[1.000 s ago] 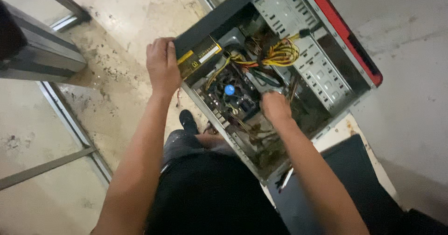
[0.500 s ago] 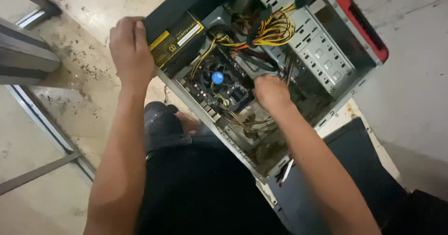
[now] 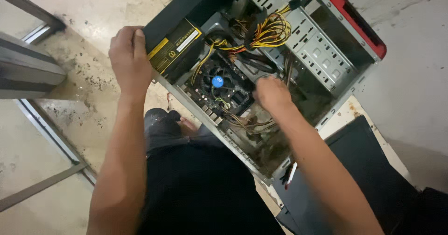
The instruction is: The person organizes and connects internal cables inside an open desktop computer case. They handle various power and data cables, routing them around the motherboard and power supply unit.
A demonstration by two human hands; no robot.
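The left hand (image 3: 129,57) clamps its grip over the near rim of an open computer case (image 3: 326,53), fingers curled on the edge just beside the black power supply (image 3: 175,43) with its yellow label. The right hand (image 3: 272,93) reaches down inside the case, loosely closed; whether its grip holds anything I cannot tell, since the fingertips are blurred. Just left of that hand sits the cooler fan (image 3: 217,82) with a blue centre, and above it hangs a bundle of yellow wires (image 3: 270,32). A dark panel (image 3: 354,169) lies on the floor below the right forearm.
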